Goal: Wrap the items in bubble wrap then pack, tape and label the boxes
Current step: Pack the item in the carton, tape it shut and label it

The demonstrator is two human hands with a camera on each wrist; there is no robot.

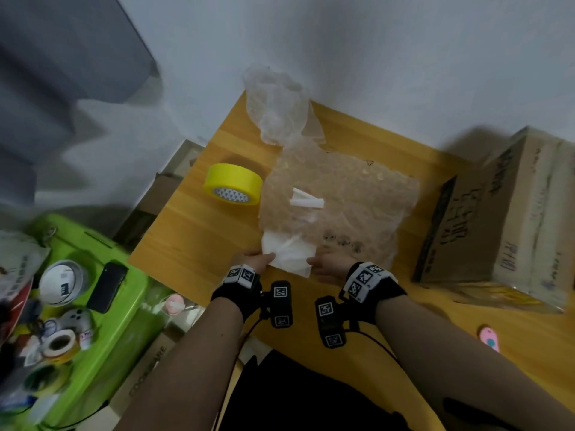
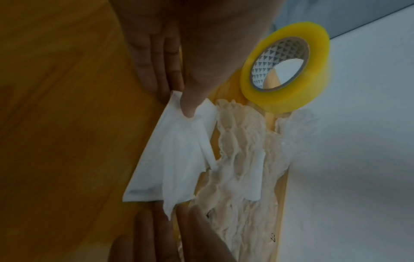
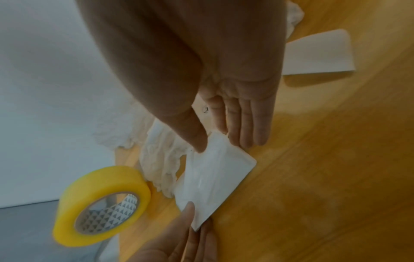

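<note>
A white folded sheet [image 1: 289, 255] lies at the near edge of a flat piece of bubble wrap [image 1: 339, 200] on the wooden table [image 1: 193, 244]. My left hand [image 1: 252, 259] pinches the sheet's left corner, thumb [image 2: 188, 104] on top and straight fingers beneath. My right hand [image 1: 329, 262] pinches the right corner the same way, thumb [image 3: 198, 141] over the white sheet [image 3: 219, 177]. Small white rolled pieces [image 1: 306, 199] rest on the bubble wrap. A yellow tape roll [image 1: 233, 183] sits left of the wrap.
A cardboard box [image 1: 497, 213] stands at the table's right side. Crumpled clear wrap [image 1: 277, 104] lies by the wall. A green bin lid [image 1: 102, 244] to the left carries a phone [image 1: 107, 286], tape rolls and clutter. A pink object [image 1: 490, 337] lies near the right forearm.
</note>
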